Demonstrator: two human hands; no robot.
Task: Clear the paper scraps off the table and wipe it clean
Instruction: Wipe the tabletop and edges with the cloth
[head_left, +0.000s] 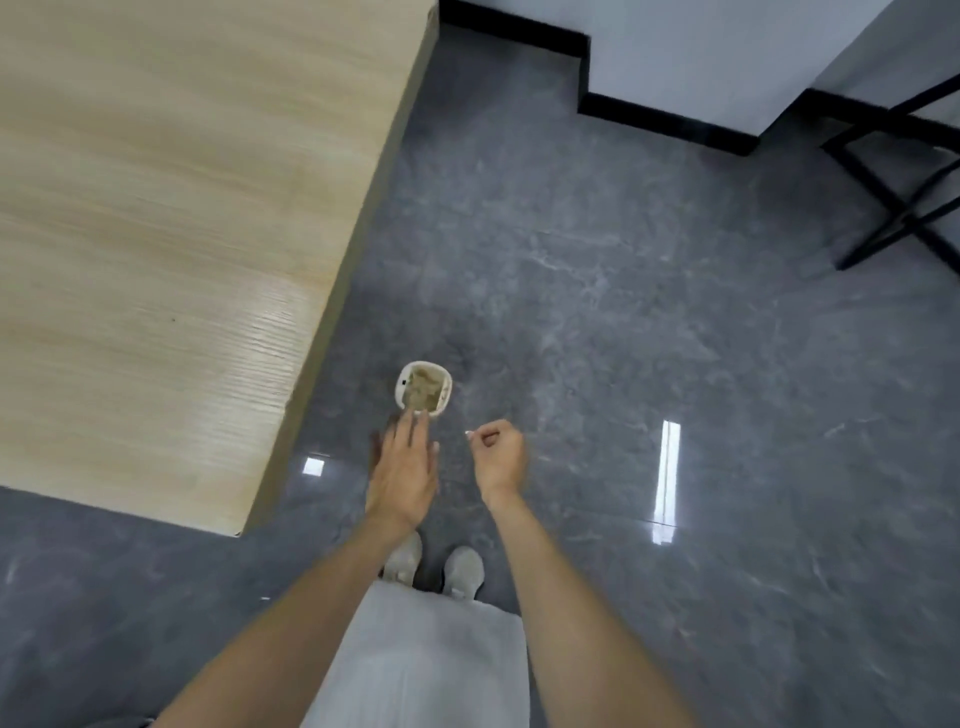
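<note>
Apparently the counter (156, 234) at upper left shows no scraps; left hand (402, 470) spread and empty, right hand (498, 457) curled, perhaps pinching a scrap; wiping remains.

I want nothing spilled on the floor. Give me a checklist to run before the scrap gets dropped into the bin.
1. Bin upright on the floor, mouth open: ok.
2. Room left in the bin: cannot tell; brownish scraps show inside.
3. Right hand pinching a small white scrap: ok.
4. Right hand above the bin mouth: not ok; it appears to sit beside the bin, nearer the person.
5. Left hand empty, fingers spread: ok.
6. Table free of scraps: ok on the visible part; the rest is out of view.
</note>
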